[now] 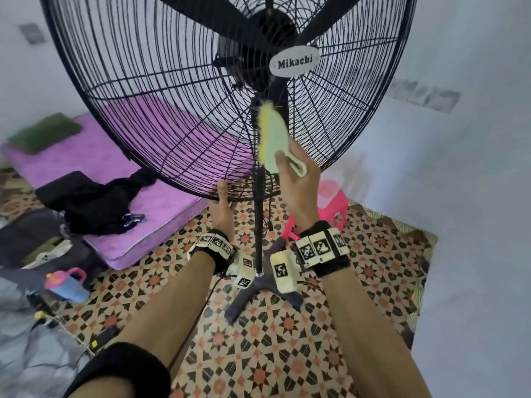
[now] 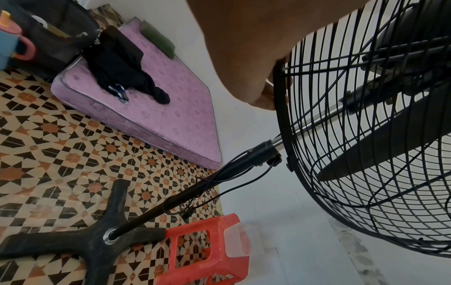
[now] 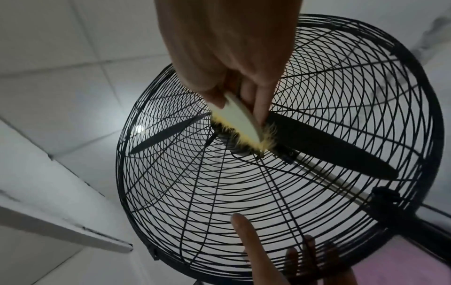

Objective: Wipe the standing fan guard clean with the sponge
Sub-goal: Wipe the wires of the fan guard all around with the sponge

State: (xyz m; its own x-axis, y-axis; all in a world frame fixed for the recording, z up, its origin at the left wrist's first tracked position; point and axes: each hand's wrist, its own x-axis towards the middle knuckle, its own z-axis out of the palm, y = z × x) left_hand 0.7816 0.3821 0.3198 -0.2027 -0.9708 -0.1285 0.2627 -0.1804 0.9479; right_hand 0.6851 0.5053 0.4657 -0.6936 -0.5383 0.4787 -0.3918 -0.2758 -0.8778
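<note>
The standing fan's black wire guard [image 1: 120, 90] fills the upper head view, with a white "Mikachi" badge [image 1: 294, 64] at its hub. My right hand [image 1: 298, 179] pinches a pale green sponge [image 1: 274, 130] with yellow fuzz along its edge and presses it on the guard wires just below the badge. In the right wrist view my right hand [image 3: 231, 73] has thumb and fingers round the sponge [image 3: 241, 121] against the guard [image 3: 219, 192]. My left hand [image 1: 221, 202] grips the guard's bottom rim, thumb in front and fingers behind the wires; the left wrist view shows my left hand [image 2: 266, 96] on the rim [image 2: 280, 119].
The fan's pole [image 1: 258, 225] and cross base [image 1: 258, 294] stand on a patterned floor between my arms. A pink stool [image 1: 330, 202] sits behind the pole by the white wall. A purple mattress [image 1: 86, 156] with black clothes [image 1: 94, 202] lies left, and a blue cup [image 1: 67, 285] is near it.
</note>
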